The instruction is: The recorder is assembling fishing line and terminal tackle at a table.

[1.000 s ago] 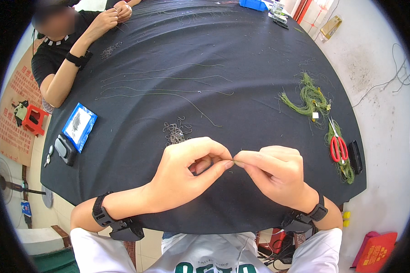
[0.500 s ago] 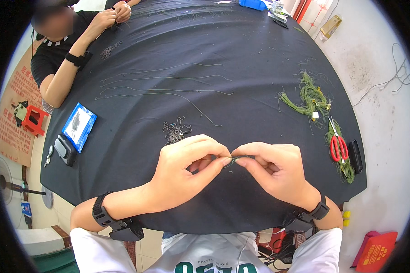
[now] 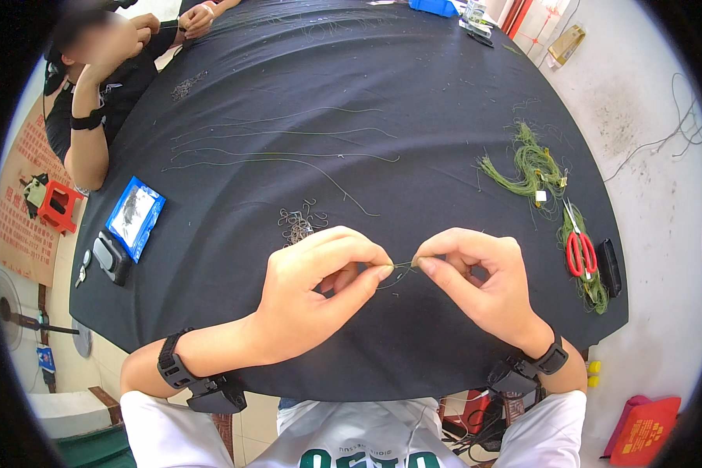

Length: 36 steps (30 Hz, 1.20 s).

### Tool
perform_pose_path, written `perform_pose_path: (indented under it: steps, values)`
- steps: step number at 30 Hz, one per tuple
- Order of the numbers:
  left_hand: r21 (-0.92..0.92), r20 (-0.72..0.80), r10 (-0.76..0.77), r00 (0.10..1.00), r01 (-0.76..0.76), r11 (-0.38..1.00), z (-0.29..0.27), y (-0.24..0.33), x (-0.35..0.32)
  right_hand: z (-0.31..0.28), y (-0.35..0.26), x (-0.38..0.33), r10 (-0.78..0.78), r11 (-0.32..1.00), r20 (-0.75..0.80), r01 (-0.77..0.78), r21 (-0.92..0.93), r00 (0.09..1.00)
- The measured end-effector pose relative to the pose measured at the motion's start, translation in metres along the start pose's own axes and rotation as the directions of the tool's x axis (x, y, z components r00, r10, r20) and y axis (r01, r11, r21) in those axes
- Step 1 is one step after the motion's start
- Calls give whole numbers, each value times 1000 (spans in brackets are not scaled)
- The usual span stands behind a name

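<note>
Near the front middle of the table, my left hand (image 3: 312, 292) pinches a thin green fishing line (image 3: 403, 266) between thumb and forefinger. My right hand (image 3: 487, 285), a short gap away, pinches the same line with thumb and fingertip. A small loop of it hangs below the gap. Whether a hook is hidden in the left fingertips I cannot tell. Just beyond my left hand lies a pile of fish hooks (image 3: 298, 225). Farther off, several lengths of line (image 3: 288, 159) stretch across the black tablecloth (image 3: 437, 343).
Bundles of green line (image 3: 534, 168) and red-handled scissors (image 3: 581, 253) lie at the right, beside a black case (image 3: 610, 269). A blue packet (image 3: 136, 218) and a grey-black device (image 3: 113, 257) rest at the left. A co-worker (image 3: 93, 132) sits at the far left near more hooks (image 3: 187, 84).
My right hand has drawn away to the right, so a short span of line now shows between the hands. My left hand has barely moved. The co-worker has raised one hand toward the head.
</note>
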<state>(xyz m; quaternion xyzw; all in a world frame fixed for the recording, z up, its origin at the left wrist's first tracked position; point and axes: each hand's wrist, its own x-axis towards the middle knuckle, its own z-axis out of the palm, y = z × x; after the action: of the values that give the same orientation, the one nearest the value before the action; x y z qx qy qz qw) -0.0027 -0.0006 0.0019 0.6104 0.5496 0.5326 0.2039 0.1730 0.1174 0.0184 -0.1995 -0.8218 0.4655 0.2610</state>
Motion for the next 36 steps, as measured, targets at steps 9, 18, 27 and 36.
perform_pose_path:
  steps: [9,18,27,36]
  values:
    - [18,-21,32,999,-32,999,2,0,0,0,-4,-1,39,999,-31,-39,2,999]
    - [33,-54,62,997,-60,998,3,-1,1,1,-1,-2,34,999,-54,-34,-11,998]
    - [144,-25,184,983,-179,973,3,2,2,4,-5,2,6,1000,-75,-4,22,997]
    - [239,21,418,908,-411,880,6,-8,2,7,-3,-3,72,984,24,-75,159,997]
